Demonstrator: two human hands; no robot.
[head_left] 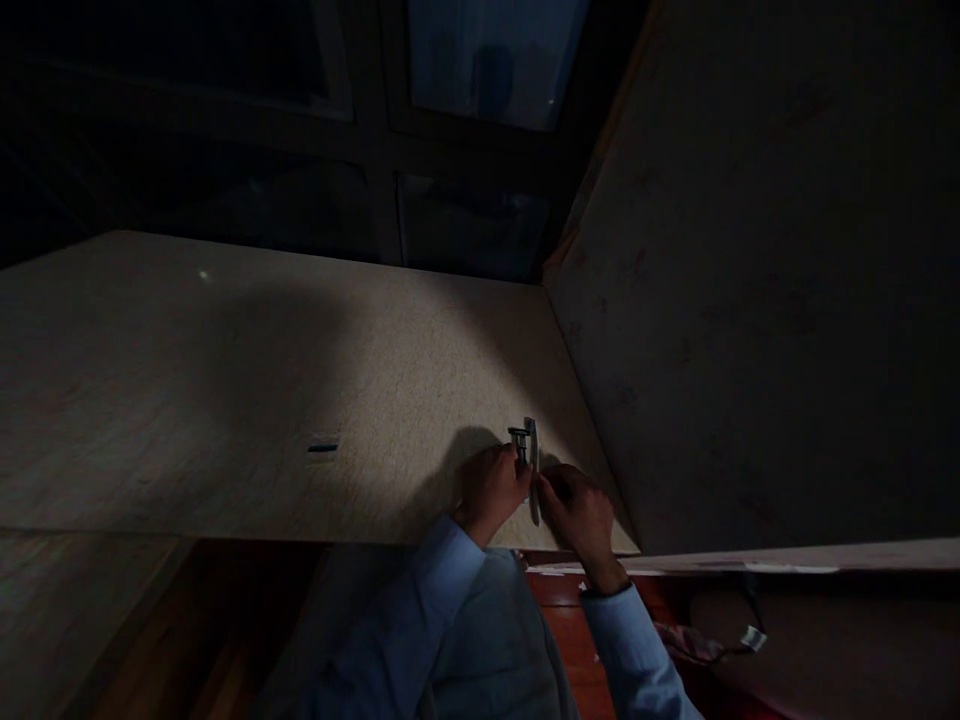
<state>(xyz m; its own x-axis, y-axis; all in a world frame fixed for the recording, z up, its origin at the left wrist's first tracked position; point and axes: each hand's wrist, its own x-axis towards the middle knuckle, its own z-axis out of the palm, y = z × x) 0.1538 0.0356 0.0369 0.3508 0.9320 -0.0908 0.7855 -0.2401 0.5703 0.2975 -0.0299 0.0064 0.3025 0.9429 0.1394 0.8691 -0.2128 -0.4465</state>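
Observation:
My left hand (493,488) is closed around a small dark T-shaped tool (521,440) that looks like a razor, its crossbar pointing away from me. Right beside it, a narrow grey strip-like piece (534,490) stands between my two hands, with a darker end at the top. The fingers of my right hand (581,510) are pinched together at the strip's right side. Dim light hides what the strip is and how the two parts meet. To the left, a small flat piece with a dark bar (322,448) lies on the pale speckled ledge (405,380).
A wall (750,300) rises along the ledge's right side. Dark window frames (375,150) stand behind the ledge. Below its front edge are my legs (495,640), a reddish wooden surface (574,640) and, at the lower right, a dark cable with a pale tag (752,638).

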